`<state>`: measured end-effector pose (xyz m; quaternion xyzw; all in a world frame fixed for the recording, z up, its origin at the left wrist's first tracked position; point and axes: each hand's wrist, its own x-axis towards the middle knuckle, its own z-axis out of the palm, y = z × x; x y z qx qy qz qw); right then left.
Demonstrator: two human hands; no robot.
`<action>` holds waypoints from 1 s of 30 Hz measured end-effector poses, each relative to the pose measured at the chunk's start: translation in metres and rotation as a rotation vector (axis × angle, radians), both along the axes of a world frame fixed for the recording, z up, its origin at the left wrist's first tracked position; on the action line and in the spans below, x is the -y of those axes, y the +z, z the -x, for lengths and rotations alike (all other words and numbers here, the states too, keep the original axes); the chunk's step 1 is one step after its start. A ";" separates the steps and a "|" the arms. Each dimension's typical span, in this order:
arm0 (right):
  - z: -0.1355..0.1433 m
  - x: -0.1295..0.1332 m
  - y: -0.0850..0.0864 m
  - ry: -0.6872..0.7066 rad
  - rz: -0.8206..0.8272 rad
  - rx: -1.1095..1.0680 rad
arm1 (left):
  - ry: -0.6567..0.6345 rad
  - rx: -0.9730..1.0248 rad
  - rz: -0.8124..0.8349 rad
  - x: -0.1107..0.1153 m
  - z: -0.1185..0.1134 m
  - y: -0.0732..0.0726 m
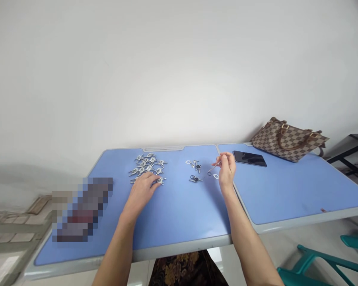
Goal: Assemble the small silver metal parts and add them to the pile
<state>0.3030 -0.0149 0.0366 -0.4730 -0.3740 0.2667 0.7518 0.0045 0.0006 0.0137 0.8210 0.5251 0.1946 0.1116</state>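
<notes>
At the near edge of a pile of small silvery metal parts (141,170), my left hand (143,188) has its fingers round one metal part (160,181). My right hand (226,169) is raised over the blue table, pinching a thin metal tool (214,167) that points down to the left. Near the tool's tip lie a black ring (209,173) and a flat silvery plate (215,176). Between my hands are two parts with black round centres, one farther back (198,167) and one nearer (196,180). A loose pale plate (187,162) lies behind them.
A black phone (250,158) and a checkered handbag (289,140) are on the right-hand blue table (286,190). A pixelated dark object (88,206) lies at the left. Teal stools (310,264) stand below at the right, and a white wall (173,79) rises behind.
</notes>
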 end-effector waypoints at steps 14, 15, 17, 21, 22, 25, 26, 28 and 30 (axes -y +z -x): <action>-0.030 0.006 0.000 0.266 0.392 0.406 | 0.157 -0.034 -0.137 -0.003 0.002 -0.009; -0.027 0.008 0.002 0.360 0.450 0.512 | 0.158 -0.016 -0.142 -0.003 0.001 -0.008; -0.020 0.012 0.004 0.531 0.607 0.829 | 0.165 0.029 -0.162 -0.001 0.000 -0.005; -0.008 0.014 0.007 0.541 0.743 1.121 | 0.182 0.118 -0.218 0.003 -0.006 0.002; -0.007 0.014 0.006 0.532 0.752 1.135 | 0.179 0.136 -0.230 0.004 -0.008 0.003; -0.006 0.015 0.006 0.554 0.761 1.191 | 0.110 0.180 -0.258 0.008 -0.016 0.003; -0.006 0.015 0.006 0.576 0.756 1.205 | 0.063 0.186 -0.265 0.010 -0.019 0.003; -0.006 0.018 0.007 0.626 0.744 1.228 | -0.038 0.176 -0.268 0.013 -0.025 0.002; -0.004 0.020 0.008 0.673 0.729 1.247 | -0.114 0.146 -0.240 0.016 -0.030 0.001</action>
